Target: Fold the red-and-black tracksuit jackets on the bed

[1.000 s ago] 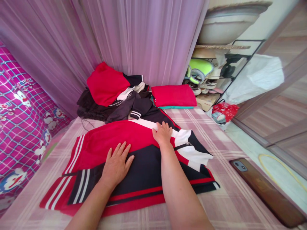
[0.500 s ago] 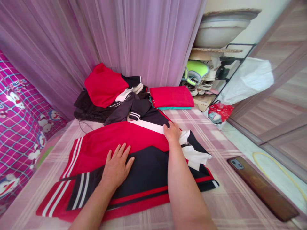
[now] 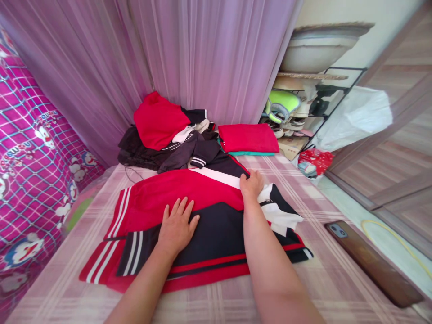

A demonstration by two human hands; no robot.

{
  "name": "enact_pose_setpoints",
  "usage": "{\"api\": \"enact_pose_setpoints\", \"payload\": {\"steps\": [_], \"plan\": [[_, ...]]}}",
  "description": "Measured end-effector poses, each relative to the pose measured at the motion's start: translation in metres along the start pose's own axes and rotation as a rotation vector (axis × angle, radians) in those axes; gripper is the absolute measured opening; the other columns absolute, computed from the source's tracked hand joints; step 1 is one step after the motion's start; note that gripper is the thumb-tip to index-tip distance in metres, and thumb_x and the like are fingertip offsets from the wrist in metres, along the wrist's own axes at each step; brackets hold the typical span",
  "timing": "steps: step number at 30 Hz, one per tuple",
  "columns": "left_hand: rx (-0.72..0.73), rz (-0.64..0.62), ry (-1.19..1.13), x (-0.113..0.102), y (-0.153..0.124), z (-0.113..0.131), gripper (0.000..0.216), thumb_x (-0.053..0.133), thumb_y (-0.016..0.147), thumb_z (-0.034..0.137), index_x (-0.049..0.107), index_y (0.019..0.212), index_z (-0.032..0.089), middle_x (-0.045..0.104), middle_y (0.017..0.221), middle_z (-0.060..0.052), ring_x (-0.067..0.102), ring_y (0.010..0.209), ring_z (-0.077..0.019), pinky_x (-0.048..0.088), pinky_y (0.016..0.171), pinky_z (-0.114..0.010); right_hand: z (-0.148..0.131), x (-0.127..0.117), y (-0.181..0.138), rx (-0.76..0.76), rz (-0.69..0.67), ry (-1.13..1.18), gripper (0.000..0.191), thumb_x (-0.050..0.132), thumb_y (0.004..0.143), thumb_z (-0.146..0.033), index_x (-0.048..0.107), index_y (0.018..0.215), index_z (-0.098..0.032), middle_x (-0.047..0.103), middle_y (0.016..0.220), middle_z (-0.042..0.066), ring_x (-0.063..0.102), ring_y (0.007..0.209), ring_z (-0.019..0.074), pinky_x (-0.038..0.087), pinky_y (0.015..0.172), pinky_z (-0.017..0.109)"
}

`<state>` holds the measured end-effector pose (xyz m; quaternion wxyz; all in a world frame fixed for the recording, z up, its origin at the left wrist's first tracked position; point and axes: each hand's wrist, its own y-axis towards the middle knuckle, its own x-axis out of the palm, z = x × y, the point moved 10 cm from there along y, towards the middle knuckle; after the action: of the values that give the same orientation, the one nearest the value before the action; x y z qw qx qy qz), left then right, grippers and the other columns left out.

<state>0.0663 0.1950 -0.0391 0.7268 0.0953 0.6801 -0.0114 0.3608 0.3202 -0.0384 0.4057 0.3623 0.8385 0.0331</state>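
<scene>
A red, black and white jacket [image 3: 216, 234] lies spread on the checked cloth, its sleeves folded across it and their white-striped cuffs pointing left. My left hand [image 3: 177, 227] rests flat on the dark part, fingers spread over the red sleeve. Further right, my right hand [image 3: 251, 183] has its fingers curled round the jacket's far right edge, beside the white stripe. The fingertips are partly hidden. The white collar part [image 3: 278, 215] lies rumpled to the right of my right forearm.
Behind the jacket is a heap of red and dark clothes [image 3: 162, 121]. A folded red garment [image 3: 249, 138] lies on something green beside it. A phone [image 3: 371, 261] lies at the right edge of the checked cloth [image 3: 209, 306]. A shoe rack [image 3: 324, 119] stands beyond.
The view has shifted, so everything sits a little further right. My left hand stays flat on the jacket; the right hand's fingers look more curled at its edge.
</scene>
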Motion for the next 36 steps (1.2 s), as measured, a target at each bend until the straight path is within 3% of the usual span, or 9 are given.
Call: {"api": "enact_pose_setpoints", "payload": {"steps": [4, 8, 10, 13, 19, 25, 30, 36], "plan": [[0.016, 0.02, -0.042, 0.0, 0.001, 0.0, 0.054, 0.037, 0.098, 0.049, 0.049, 0.145, 0.024, 0.044, 0.154, -0.01, 0.037, 0.143, -0.0314, 0.029, 0.115, -0.061, -0.032, -0.003, -0.021, -0.179, -0.136, -0.073, 0.044, 0.048, 0.086, -0.026, 0.065, 0.125, -0.015, 0.055, 0.14, 0.016, 0.044, 0.132, 0.031, 0.032, 0.11, 0.051], [0.019, 0.04, -0.078, -0.001, 0.003, -0.001, 0.055, 0.037, 0.097, 0.049, 0.049, 0.144, 0.023, 0.046, 0.152, -0.012, 0.038, 0.142, -0.0329, 0.028, 0.114, -0.063, -0.069, -0.007, -0.079, -0.537, -0.427, -0.103, 0.042, 0.046, 0.094, -0.033, 0.063, 0.131, -0.02, 0.051, 0.148, 0.012, 0.041, 0.137, 0.0259, 0.031, 0.114, 0.045], [0.02, 0.038, -0.089, -0.002, 0.004, -0.001, 0.055, 0.036, 0.097, 0.049, 0.049, 0.144, 0.024, 0.046, 0.152, -0.012, 0.038, 0.142, -0.0333, 0.028, 0.114, -0.063, -0.071, -0.015, -0.112, -0.682, -0.563, -0.099, 0.044, 0.045, 0.097, -0.037, 0.06, 0.135, -0.023, 0.047, 0.151, 0.01, 0.04, 0.14, 0.0232, 0.031, 0.115, 0.043], [0.015, 0.003, -0.087, -0.001, 0.005, -0.001, 0.055, 0.035, 0.097, 0.049, 0.049, 0.144, 0.023, 0.045, 0.153, -0.012, 0.036, 0.143, -0.0332, 0.027, 0.114, -0.063, -0.053, -0.03, -0.14, -0.764, -0.667, -0.132, 0.045, 0.044, 0.098, -0.04, 0.056, 0.139, -0.024, 0.045, 0.153, 0.009, 0.037, 0.143, 0.0224, 0.026, 0.118, 0.046], [0.011, 0.001, -0.086, -0.004, 0.006, -0.001, 0.055, 0.035, 0.097, 0.049, 0.05, 0.143, 0.022, 0.046, 0.152, -0.012, 0.038, 0.143, -0.0324, 0.029, 0.114, -0.061, -0.024, -0.071, -0.13, -0.746, -0.526, 0.005, 0.04, 0.044, 0.097, -0.032, 0.066, 0.127, -0.018, 0.061, 0.138, 0.011, 0.055, 0.128, 0.0197, 0.038, 0.112, 0.038], [0.098, 0.209, -0.135, -0.034, -0.003, 0.005, 0.047, 0.035, 0.098, 0.036, 0.06, 0.133, 0.017, 0.059, 0.141, -0.013, 0.051, 0.133, -0.0279, 0.034, 0.114, -0.05, 0.013, -0.102, -0.118, -0.652, -0.426, 0.07, 0.03, 0.049, 0.091, -0.029, 0.076, 0.104, -0.023, 0.074, 0.115, 0.007, 0.066, 0.11, 0.0212, 0.048, 0.103, 0.041], [0.219, 0.326, -0.156, -0.056, -0.038, 0.008, 0.043, 0.034, 0.098, 0.033, 0.066, 0.123, 0.02, 0.069, 0.127, -0.01, 0.059, 0.122, -0.0239, 0.035, 0.114, -0.047, 0.046, -0.123, -0.1, -0.558, -0.32, 0.147, 0.029, 0.049, 0.086, -0.027, 0.077, 0.092, -0.023, 0.077, 0.103, 0.007, 0.069, 0.101, 0.0229, 0.051, 0.098, 0.041], [0.256, 0.311, -0.163, -0.05, -0.09, -0.011, 0.039, 0.037, 0.097, 0.032, 0.069, 0.118, 0.025, 0.071, 0.122, -0.008, 0.061, 0.119, -0.0228, 0.038, 0.113, -0.049, 0.055, -0.124, -0.097, -0.504, -0.294, 0.167, 0.029, 0.048, 0.084, -0.03, 0.076, 0.088, -0.024, 0.077, 0.098, 0.007, 0.07, 0.097, 0.0242, 0.052, 0.095, 0.042]]}}
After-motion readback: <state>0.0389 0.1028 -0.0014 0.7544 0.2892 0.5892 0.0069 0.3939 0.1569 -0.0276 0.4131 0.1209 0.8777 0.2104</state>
